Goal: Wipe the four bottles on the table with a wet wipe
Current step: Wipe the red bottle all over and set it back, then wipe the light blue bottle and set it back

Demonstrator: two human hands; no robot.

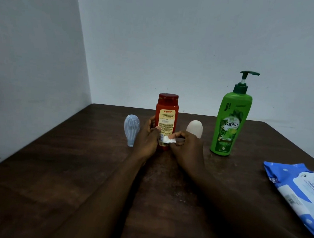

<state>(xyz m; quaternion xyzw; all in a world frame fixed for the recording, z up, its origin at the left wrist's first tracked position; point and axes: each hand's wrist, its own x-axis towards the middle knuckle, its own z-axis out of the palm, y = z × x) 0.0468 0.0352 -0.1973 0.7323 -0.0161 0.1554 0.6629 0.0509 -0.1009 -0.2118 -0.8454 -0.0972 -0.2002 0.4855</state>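
Four bottles stand in a rough row across the far part of the dark table (57, 168): a pale blue bottle (131, 129) on the left, a red bottle (167, 112) in the middle, a cream bottle (195, 127) just to its right, and a tall green pump bottle (229, 123) farther right. The red bottle is upright, its long axis vertical and its label side toward the person.

The left hand (147, 136) grips it from its left side, fingers curled round the back and the thumb laid across the lower label, which braces it. The right hand (187, 148) comes in from the other side. It pinches a small bunched wet wipe (167, 140) between thumb and fingertips and presses it against the lower front of the red bottle, just beside the left thumb.

From the wipe, most of the bottle's length lies upward toward the cap, so the stroke probably has to run up that vertical axis. The left thumb would have to shift for the patch under it to be reached. The cream bottle is partly hidden behind the right hand, close enough that a wide sideways sweep might knock it. The right hand is nearer the cream and green bottles, the left nearer the blue one. A pack of wipes (299, 188) lies at the table's right edge.
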